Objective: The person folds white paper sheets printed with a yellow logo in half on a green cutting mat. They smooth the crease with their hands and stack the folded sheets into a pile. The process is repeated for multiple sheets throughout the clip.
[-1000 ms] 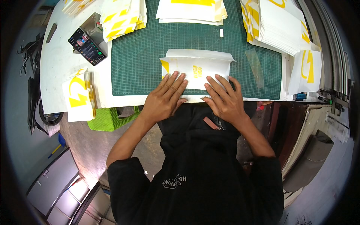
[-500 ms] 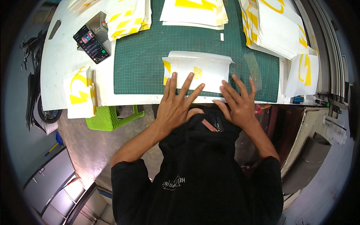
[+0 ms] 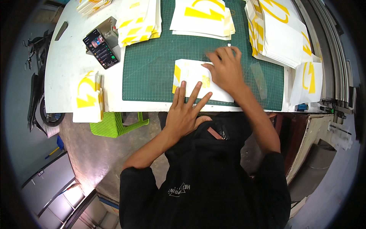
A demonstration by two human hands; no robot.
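Note:
A folded white paper piece with yellow print (image 3: 192,70), which looks like a paper bag, lies on the green cutting mat (image 3: 152,76) in front of me. My left hand (image 3: 186,112) is open, its spread fingertips resting flat on the paper's near part and its thumb off the table edge. Over the paper's far edge is my right hand (image 3: 227,68), fingers bent and apart from the thumb. The right thumb touches the paper near the fold; the fingertips at that edge are blurred and partly hidden.
Stacks of similar printed paper lie at the far left (image 3: 139,23), far middle (image 3: 202,17) and right (image 3: 280,34); a smaller stack (image 3: 87,97) sits near left. A phone (image 3: 101,48) leans on a grey box. A clear strip (image 3: 259,80) lies on the mat. A green stool (image 3: 114,124) stands below.
My right hand has moved from the near right corner up to the paper's far edge. The raised flap there now lies down. My left hand stays on the paper; the whole view has shifted slightly.

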